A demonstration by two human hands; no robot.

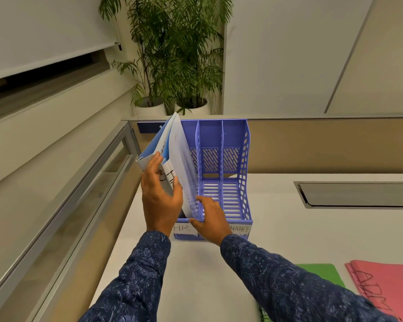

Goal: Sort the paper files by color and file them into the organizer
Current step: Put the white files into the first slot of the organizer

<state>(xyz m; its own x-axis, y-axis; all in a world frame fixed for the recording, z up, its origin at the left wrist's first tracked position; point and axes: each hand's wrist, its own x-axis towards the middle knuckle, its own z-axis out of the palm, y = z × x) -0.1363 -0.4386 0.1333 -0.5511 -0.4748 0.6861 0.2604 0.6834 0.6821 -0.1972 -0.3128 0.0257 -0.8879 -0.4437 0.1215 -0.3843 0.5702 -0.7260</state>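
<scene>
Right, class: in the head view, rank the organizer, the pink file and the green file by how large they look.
1. Organizer, plainly largest.
2. Pink file.
3. Green file.
Caution: both files are cut off by the frame or a sleeve, and lie nearer the camera, so their true sizes may match.

I see a periwinkle-blue organizer (pixel 223 173) with slatted, perforated walls at centre, blue-and-white files (pixel 172 154) left of it, green file (pixel 321 273) and pink file (pixel 389 282) at lower right, and navy paisley-print sleeves (pixel 135 275) along the bottom.
</scene>
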